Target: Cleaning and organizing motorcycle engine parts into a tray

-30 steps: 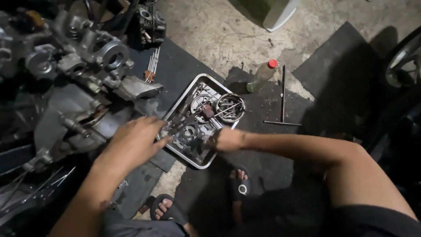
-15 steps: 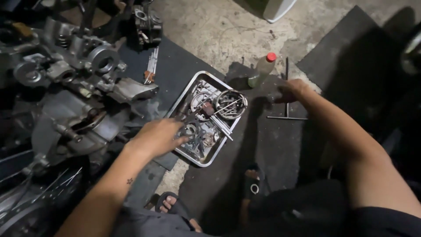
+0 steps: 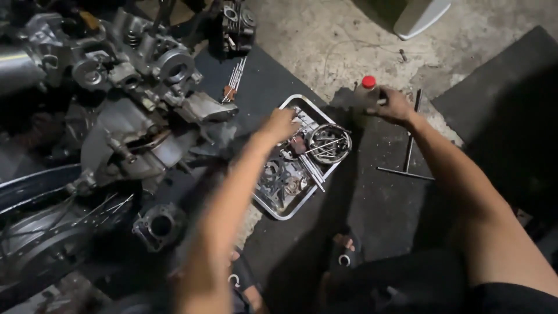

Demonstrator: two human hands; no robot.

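Right hand stretched far out over the dark floor mat, fingers curled around a small clear plastic bottle with a red cap; bottle upright or nearly so, at the mat's far edge against bare concrete. No label readable on it. Just right of that hand, touching nothing, a T-handle wrench lying flat on the mat.

Left hand hovering over the near-left rim of a shallow metal tray, fingers loosely bent and blurred; whether pinching anything, cannot tell. Under and just right of it, in the tray: a round clutch basket, flat gaskets, small bolts and rods.

Left of the left hand, a stripped motorcycle engine, grey and oily. Beyond it, a bundle of thin rods on the mat. Nearer the body, a loose cylinder and a spoked wheel. Far beyond the right hand, a pale plastic container, plain, corner only in view. Sandalled feet below.
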